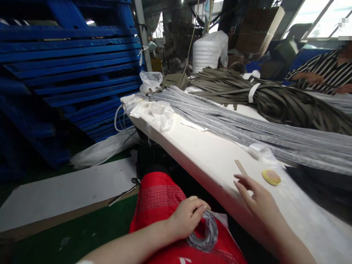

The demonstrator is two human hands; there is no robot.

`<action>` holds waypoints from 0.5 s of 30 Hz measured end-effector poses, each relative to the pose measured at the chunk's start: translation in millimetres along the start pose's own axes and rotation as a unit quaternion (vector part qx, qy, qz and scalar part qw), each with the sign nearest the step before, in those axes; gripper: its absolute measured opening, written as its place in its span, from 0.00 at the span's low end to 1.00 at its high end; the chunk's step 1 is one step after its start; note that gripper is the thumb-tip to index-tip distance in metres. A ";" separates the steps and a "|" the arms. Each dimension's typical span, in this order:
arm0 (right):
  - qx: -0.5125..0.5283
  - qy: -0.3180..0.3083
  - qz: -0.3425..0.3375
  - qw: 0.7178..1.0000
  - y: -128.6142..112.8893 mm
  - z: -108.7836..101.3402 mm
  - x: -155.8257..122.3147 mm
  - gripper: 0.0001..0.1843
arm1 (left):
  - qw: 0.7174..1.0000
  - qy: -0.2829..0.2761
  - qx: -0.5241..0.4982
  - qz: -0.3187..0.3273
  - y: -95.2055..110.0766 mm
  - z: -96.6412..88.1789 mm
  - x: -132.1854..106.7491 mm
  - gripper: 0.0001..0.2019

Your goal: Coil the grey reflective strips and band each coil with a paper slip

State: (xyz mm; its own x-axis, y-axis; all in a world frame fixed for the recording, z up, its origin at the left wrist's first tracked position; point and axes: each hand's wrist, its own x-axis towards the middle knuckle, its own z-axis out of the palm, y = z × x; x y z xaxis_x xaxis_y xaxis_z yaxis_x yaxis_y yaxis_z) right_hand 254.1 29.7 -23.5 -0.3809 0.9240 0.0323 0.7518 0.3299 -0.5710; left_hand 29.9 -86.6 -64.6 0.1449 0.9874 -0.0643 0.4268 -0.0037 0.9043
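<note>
Grey coil (212, 233), seemingly wound, is sitting over the red apron (162, 196) near six o'clock — left hand (189, 216) pinching it, right hand (257, 196) spreading half-open, apparently empty fingers — while strips (229, 123) at three o'clock are lying uncoiled.

Grey coil (211, 234) partly behind left grip (189, 217)

1. No words, numbers, brands or signs can be read
2. White printed mark (184, 260), on the red cloth garment with a checked band (158, 216): only its upper part shows, cut off by the lower edge of the view, too little to read
</note>
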 end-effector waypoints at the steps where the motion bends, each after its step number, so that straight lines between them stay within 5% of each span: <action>1: -0.060 0.076 0.012 0.995 11.2 -4.1 7.4 0.23 | 1.000 -0.003 -0.004 0.000 0.1 -0.8 0.0 0.19; 3: -0.181 0.146 0.013 0.973 31.3 -5.9 19.1 0.24 | 1.000 -0.009 -0.010 -0.001 1.1 -2.1 0.3 0.18; 5: -0.249 0.135 0.014 0.959 44.5 -0.9 25.8 0.22 | 1.000 -0.015 -0.015 -0.007 2.3 -2.4 0.9 0.17; 10: -0.259 0.110 0.054 0.958 51.7 11.0 28.6 0.15 | 0.999 -0.015 -0.025 -0.018 1.4 -1.2 1.6 0.16; 15: -0.231 0.093 0.067 0.966 58.2 1.8 30.1 0.11 | 1.000 -0.012 -0.016 -0.010 0.6 -1.7 2.1 0.16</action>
State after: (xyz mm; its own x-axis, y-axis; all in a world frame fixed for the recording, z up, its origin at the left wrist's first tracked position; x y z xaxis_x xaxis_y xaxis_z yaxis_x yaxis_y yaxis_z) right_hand 285.4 76.3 -57.2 -0.1929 0.9688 0.1553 0.9638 0.2168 -0.1554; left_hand 29.0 -84.2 -63.5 0.1584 0.9831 -0.0914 0.4011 0.0205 0.9158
